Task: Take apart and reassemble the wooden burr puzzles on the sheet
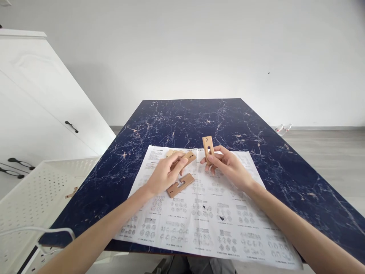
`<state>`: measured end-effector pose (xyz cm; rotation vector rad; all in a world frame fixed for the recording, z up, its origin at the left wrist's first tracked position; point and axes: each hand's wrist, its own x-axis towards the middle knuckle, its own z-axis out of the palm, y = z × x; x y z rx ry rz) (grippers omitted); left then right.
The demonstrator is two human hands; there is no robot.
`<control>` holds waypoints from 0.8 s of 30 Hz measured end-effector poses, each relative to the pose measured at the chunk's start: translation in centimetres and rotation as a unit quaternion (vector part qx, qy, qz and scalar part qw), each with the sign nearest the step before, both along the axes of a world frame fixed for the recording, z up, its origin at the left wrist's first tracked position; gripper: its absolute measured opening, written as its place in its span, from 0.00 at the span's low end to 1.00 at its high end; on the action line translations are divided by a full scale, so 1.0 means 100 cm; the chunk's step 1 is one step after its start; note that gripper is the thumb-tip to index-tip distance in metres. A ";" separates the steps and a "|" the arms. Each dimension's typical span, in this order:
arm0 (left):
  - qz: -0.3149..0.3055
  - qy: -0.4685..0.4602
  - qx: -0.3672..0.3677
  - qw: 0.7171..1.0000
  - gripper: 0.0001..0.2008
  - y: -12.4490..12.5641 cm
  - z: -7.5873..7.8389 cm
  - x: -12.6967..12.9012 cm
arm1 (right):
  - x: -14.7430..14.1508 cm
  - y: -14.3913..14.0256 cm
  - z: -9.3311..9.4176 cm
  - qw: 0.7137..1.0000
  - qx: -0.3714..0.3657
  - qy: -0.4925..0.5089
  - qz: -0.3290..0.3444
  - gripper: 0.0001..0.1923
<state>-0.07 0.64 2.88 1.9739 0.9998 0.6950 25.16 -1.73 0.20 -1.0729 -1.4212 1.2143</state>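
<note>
My right hand (224, 163) holds up a wooden puzzle piece marked 2 (207, 142), upright, with a slot through its middle. Pinched in my left hand (167, 170) is another wooden puzzle piece (190, 156) with a dark mark on its end; the fingers cover much of it. Below that hand, a notched wooden puzzle piece marked 1 (185, 185) lies flat on the printed instruction sheet (199, 220). Paler wood (171, 153) shows behind my left fingers, partly hidden. The two held pieces are apart from each other.
The sheet covers the near part of a dark blue marbled table (188, 118). On the left stand a white cabinet (42, 95) and a perforated white tray (37, 190) with a small wooden piece (71, 193). A white cable (37, 229) runs by the table's left corner.
</note>
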 end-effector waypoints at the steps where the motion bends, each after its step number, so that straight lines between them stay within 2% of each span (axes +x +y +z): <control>1: -0.008 -0.002 -0.009 1.000 0.20 0.003 -0.003 0.004 | -0.001 0.000 -0.001 1.000 -0.004 0.004 -0.003 0.18; 5: -0.022 -0.013 -0.042 0.999 0.19 0.010 -0.012 0.009 | -0.004 0.002 -0.005 1.000 -0.003 0.003 0.003 0.21; 14: -0.064 -0.015 -0.072 0.995 0.16 0.012 -0.015 0.006 | -0.014 -0.007 -0.009 0.996 0.013 -0.086 0.026 0.24; 20: -0.054 -0.012 -0.066 0.996 0.16 0.012 -0.018 0.006 | -0.016 -0.011 -0.003 0.991 0.050 -0.124 0.011 0.25; 24: -0.055 -0.015 -0.063 0.996 0.17 0.012 -0.018 0.005 | -0.014 -0.013 -0.003 0.974 0.105 -0.203 -0.014 0.26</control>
